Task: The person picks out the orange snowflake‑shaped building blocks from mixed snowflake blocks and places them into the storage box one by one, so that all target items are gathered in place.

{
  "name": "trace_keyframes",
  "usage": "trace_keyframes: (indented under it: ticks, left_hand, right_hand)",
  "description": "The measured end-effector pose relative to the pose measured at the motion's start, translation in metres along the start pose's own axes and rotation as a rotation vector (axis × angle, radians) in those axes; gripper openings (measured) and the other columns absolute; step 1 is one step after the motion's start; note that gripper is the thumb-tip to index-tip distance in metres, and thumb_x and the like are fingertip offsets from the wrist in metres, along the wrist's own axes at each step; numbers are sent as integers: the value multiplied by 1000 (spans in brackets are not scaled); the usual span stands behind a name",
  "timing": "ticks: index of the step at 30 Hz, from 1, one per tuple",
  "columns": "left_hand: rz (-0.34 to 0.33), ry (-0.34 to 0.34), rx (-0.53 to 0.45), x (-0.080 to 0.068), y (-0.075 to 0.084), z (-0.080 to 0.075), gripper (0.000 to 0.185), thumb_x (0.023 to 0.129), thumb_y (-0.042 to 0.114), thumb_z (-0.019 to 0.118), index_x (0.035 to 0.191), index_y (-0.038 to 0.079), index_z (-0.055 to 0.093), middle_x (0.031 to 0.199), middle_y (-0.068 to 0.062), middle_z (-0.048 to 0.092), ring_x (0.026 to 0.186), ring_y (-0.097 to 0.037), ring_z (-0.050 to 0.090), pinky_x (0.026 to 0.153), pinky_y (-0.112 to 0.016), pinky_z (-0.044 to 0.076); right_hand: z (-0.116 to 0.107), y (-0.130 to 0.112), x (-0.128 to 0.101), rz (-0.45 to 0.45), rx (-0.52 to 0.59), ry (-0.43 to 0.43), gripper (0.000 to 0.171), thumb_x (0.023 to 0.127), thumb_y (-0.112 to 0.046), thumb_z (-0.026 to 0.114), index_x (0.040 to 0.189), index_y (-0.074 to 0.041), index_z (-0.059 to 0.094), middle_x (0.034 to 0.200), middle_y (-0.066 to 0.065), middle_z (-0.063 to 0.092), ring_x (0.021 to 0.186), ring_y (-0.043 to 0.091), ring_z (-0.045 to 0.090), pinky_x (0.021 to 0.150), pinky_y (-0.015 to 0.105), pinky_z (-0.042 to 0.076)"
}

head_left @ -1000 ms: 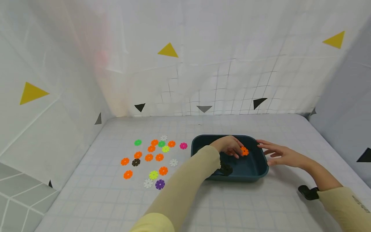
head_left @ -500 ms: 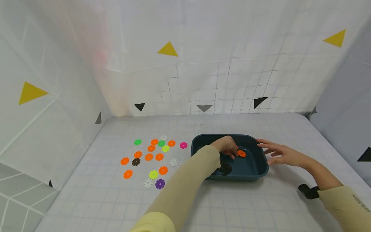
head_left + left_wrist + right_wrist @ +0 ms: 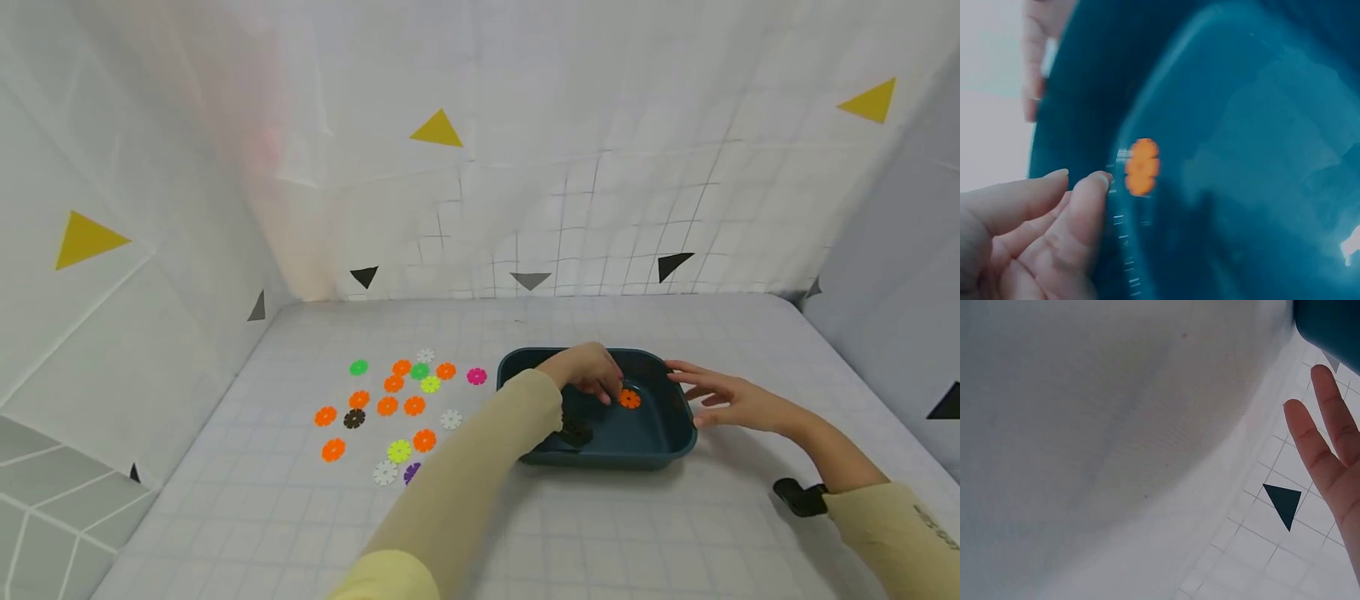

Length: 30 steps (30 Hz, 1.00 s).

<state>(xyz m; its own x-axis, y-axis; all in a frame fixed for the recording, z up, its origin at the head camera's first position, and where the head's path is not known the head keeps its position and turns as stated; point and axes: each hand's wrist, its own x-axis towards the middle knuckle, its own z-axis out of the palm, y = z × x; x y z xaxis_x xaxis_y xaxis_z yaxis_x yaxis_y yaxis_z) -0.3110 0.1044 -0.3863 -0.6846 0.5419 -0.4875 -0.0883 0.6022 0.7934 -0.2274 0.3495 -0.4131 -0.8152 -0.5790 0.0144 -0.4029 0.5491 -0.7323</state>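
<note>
In the head view, a dark teal plastic tub (image 3: 600, 460) stands right of the table's middle. My left hand (image 3: 588, 372) reaches down into it. An orange flower-shaped disc (image 3: 629, 398) lies on the tub's floor just right of the left fingertips. The left wrist view shows the same orange disc (image 3: 1142, 167) apart from the left hand (image 3: 1041, 231), whose thumb and fingers have a gap with nothing in it. My right hand (image 3: 738, 404) has extended fingers at the tub's right rim; in the right wrist view, two right-hand fingers (image 3: 1329, 434) show straight.
Left of the tub, several flower-shaped discs lie spread on the table, among them a pink disc (image 3: 477, 377), a black disc (image 3: 355, 418), a green disc (image 3: 359, 367) and a purple disc (image 3: 411, 473) partly behind the left sleeve (image 3: 457, 475). White walls surround the table.
One second ago the orange disc was upright at my left fingertips. It now lies flat on the tub's floor, let go, and the left hand has lifted slightly. The right hand stays put.
</note>
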Motion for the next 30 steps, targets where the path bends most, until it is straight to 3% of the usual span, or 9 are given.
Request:
trace_keyframes:
  ticks: [2, 4, 8, 12, 18, 25, 30]
  left_hand:
    - [45, -7, 10, -9, 5, -7, 29, 83, 2, 64, 112, -1, 61, 88, -10, 68, 51, -15, 58, 43, -21, 35]
    - [99, 4, 82, -19, 9, -14, 30, 85, 6, 63, 115, 2, 60, 88, -6, 68, 53, -14, 60, 47, -21, 37]
    - [174, 59, 253, -44, 18, -32, 32, 87, 15, 63, 118, 9, 60, 89, 0, 67, 58, -14, 64, 59, -27, 47]
    - [223, 120, 335, -69, 14, -55, 32, 87, 18, 62, 119, 14, 59, 96, -1, 67, 66, -19, 66, 64, -32, 50]
    - [276, 240, 386, -97, -16, -87, 31, 89, 18, 61, 119, 13, 57, 102, -5, 65, 76, -26, 65, 62, -24, 49]
    - [309, 427, 384, -123, -60, -116, 27, 88, 16, 61, 115, 14, 60, 102, -5, 64, 72, -16, 61, 68, -26, 51]
    - [308, 509, 493, -138, -86, -126, 27, 88, 14, 60, 115, 11, 60, 102, -6, 65, 83, -19, 58, 70, -25, 50]
  right_hand:
    - [1, 0, 0, 2, 2, 0, 61, 86, -10, 60, 140, -3, 33, 141, -31, 18, 106, -3, 47, 80, 50, 41]
    - [1, 1, 0, 12, -2, 2, 60, 87, -11, 60, 140, -4, 33, 141, -30, 19, 106, -1, 47, 80, 49, 42]
    - [4, 2, -1, 39, -8, 12, 61, 87, -12, 60, 141, -5, 33, 141, -30, 19, 106, 4, 49, 79, 46, 42]
    - [5, 0, -1, 39, -18, 21, 61, 86, -13, 60, 141, -5, 33, 142, -28, 18, 106, 4, 49, 79, 45, 43]
    - [4, 1, -2, 17, -41, 27, 62, 86, -11, 60, 141, -4, 32, 141, -32, 17, 105, -4, 47, 78, 40, 44]
    - [3, 6, -2, 10, -45, 25, 62, 86, -9, 60, 141, -5, 31, 140, -34, 17, 105, -6, 46, 77, 32, 45]
    - [2, 5, 0, -13, -50, 20, 62, 86, -8, 60, 141, -5, 31, 141, -33, 16, 106, -4, 46, 77, 31, 45]
